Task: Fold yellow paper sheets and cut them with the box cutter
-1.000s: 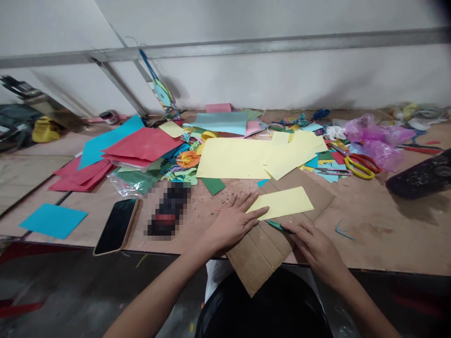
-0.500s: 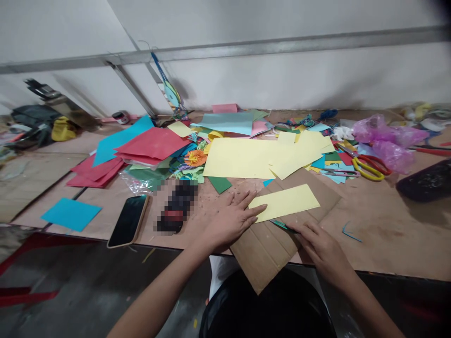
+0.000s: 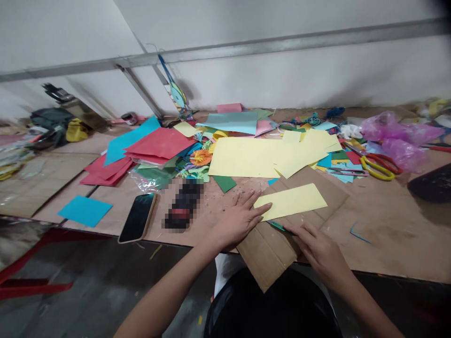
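A yellow paper strip (image 3: pixel 296 202) lies slantwise on a brown cardboard sheet (image 3: pixel 269 258) at the table's front edge. My left hand (image 3: pixel 237 220) rests flat with fingers spread, its fingertips on the strip's left end. Below the strip, my right hand (image 3: pixel 315 244) is closed around a slim green cutter (image 3: pixel 277 226), whose tip points left near the strip's lower edge. The palm side of my right hand is hidden. Behind the strip lies a large yellow sheet (image 3: pixel 243 157).
Left of my hands are a phone (image 3: pixel 138 218), a blurred-out dark object (image 3: pixel 183 205) and a blue card (image 3: pixel 85 211). Red sheets (image 3: pixel 160 142) lie behind them. Yellow-handled scissors (image 3: pixel 377 169), paper scraps and a pink plastic bag (image 3: pixel 405 150) sit at the right.
The whole view has shifted, so the table's things appear slightly farther right. The green cutter in my right hand has moved slightly left along the strip's lower edge. My left hand stays on the strip.
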Action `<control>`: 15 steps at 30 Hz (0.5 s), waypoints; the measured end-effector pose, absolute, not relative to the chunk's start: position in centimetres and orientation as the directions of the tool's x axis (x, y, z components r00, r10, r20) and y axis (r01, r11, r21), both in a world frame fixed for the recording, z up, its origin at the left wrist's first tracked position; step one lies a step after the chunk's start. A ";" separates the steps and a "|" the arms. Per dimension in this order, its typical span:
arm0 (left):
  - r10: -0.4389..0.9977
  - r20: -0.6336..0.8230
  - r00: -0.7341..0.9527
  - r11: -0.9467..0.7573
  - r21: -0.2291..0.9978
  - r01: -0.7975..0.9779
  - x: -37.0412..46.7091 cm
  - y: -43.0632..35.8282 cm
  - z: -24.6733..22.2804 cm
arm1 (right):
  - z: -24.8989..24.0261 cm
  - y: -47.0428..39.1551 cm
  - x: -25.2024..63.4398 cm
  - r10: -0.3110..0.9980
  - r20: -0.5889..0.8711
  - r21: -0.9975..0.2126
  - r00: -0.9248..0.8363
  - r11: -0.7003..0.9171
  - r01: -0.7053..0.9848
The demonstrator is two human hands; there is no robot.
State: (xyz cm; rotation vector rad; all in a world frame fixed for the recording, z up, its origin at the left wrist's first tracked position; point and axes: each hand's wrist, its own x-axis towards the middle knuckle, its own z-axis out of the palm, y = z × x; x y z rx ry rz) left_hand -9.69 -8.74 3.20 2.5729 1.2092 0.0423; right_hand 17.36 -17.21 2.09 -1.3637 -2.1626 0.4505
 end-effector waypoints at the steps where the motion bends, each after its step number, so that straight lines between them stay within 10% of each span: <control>1: 0.759 -0.093 0.644 -0.601 0.278 0.749 -9.7 -8.8 3.2 | 2.1 -17.2 17.3 0.901 0.264 -0.534 -0.345 0.435 0.725; 15: 0.732 -0.089 0.676 -0.633 0.281 0.722 -9.8 -8.7 4.1 | 2.4 -17.1 16.1 0.891 0.252 -0.529 -0.378 0.454 0.717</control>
